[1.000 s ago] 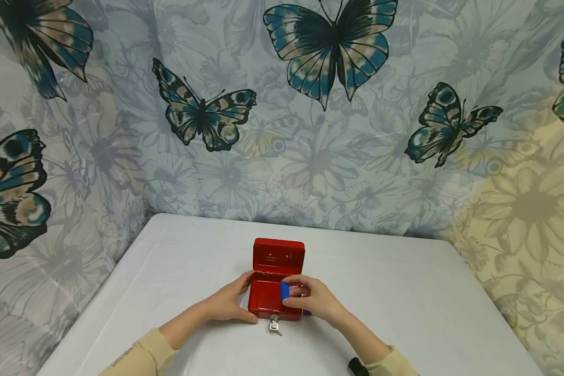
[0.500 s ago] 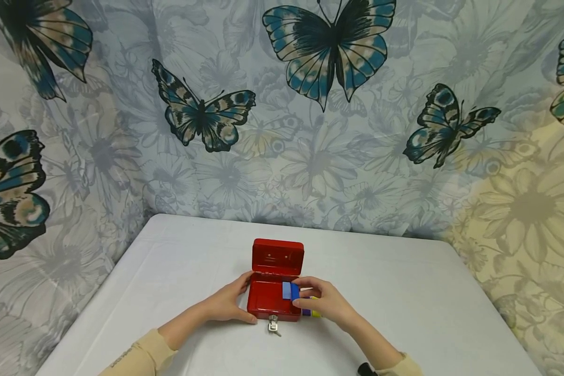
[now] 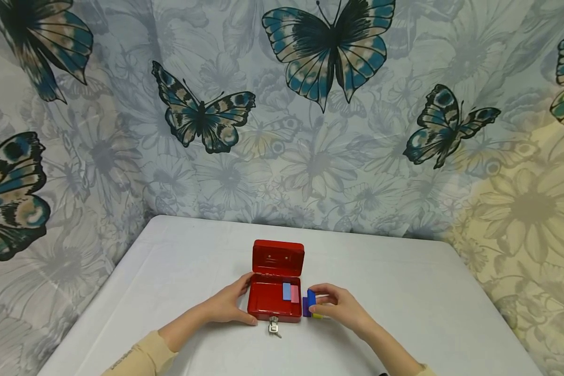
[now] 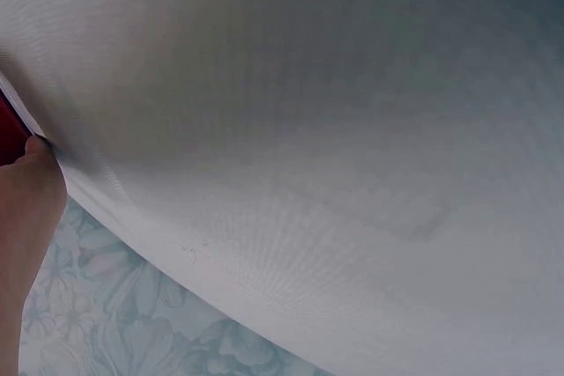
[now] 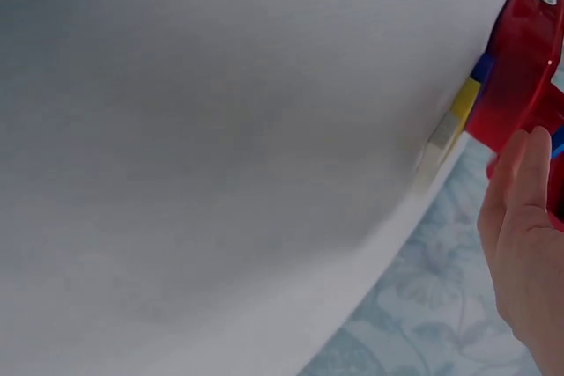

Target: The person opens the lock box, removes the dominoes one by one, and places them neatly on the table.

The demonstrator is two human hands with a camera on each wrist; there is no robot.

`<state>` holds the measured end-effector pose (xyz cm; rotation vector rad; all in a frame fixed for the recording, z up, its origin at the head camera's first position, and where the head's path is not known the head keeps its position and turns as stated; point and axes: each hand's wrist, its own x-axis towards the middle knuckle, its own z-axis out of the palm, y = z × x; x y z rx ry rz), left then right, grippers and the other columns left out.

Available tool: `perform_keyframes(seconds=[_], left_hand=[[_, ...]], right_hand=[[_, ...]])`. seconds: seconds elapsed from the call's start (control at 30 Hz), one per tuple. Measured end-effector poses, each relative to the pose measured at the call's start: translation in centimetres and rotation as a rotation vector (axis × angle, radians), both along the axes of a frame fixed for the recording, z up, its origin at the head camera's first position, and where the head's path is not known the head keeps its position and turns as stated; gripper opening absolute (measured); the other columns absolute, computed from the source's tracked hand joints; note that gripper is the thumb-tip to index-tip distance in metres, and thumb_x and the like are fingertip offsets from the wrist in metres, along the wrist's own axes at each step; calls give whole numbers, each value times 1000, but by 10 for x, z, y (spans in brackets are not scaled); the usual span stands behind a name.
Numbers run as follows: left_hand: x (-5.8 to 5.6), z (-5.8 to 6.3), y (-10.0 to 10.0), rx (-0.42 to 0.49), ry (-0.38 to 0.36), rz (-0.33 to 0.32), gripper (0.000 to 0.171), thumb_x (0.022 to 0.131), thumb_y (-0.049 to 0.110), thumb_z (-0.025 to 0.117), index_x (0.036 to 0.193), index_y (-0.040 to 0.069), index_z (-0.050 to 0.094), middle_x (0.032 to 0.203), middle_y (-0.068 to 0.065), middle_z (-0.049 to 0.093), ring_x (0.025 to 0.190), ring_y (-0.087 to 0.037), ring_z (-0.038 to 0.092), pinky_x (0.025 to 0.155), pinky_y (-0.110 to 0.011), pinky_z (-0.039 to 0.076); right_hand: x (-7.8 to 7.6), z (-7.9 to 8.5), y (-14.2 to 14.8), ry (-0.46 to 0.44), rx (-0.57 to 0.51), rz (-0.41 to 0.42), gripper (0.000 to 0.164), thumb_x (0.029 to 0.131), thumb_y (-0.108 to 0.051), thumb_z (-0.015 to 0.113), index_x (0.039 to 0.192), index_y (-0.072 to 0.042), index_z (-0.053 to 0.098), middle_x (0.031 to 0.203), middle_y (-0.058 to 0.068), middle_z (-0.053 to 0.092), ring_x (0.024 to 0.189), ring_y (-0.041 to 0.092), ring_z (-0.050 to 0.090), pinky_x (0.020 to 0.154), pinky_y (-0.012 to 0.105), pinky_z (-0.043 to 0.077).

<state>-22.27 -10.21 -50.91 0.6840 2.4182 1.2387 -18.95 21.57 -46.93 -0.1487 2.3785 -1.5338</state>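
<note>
A red metal cash box (image 3: 265,300) stands on the white table with its lid (image 3: 278,256) raised. Inside, toward the right wall, lie a light blue block (image 3: 286,291) and a pink block (image 3: 294,293). My left hand (image 3: 227,303) holds the box's left side, thumb by the front corner, fingers farther back. My right hand (image 3: 340,308) pinches a dark blue block (image 3: 311,297) just outside the right wall. Near it on the table are a purple block (image 3: 305,308) and a yellow block (image 3: 317,316), the latter partly hidden by the hand.
A small lock with a key (image 3: 273,326) hangs at the box front. White cloth covers the table (image 3: 390,277). Butterfly-print fabric (image 3: 319,172) rises behind it. In the right wrist view, a pale block (image 5: 443,132) lies beyond the yellow one.
My right hand has moved right, carrying the dark blue block from inside the box to beyond its right wall. The light blue and pink blocks have come into sight. My left hand stays put.
</note>
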Motion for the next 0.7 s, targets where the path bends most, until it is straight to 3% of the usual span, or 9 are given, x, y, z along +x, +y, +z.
perform_keyframes(seconds=[0.37, 0.7], left_hand=[[1, 0, 1, -7, -4, 3, 108, 72, 34, 86, 153, 8, 21, 153, -10, 35, 138, -26, 38, 109, -43, 37], [2, 1, 0, 12, 5, -4, 107, 73, 32, 87, 153, 7, 20, 152, -13, 36, 137, -31, 39, 108, -45, 39]], right_hand=[[5, -9, 23, -20, 65, -60, 50, 83, -22, 78, 126, -4, 61, 121, 8, 62, 98, 20, 61, 83, 35, 57], [7, -7, 42, -10, 84, -56, 53, 81, -24, 80, 125, -3, 61, 119, 9, 62, 96, 19, 60, 79, 28, 55]])
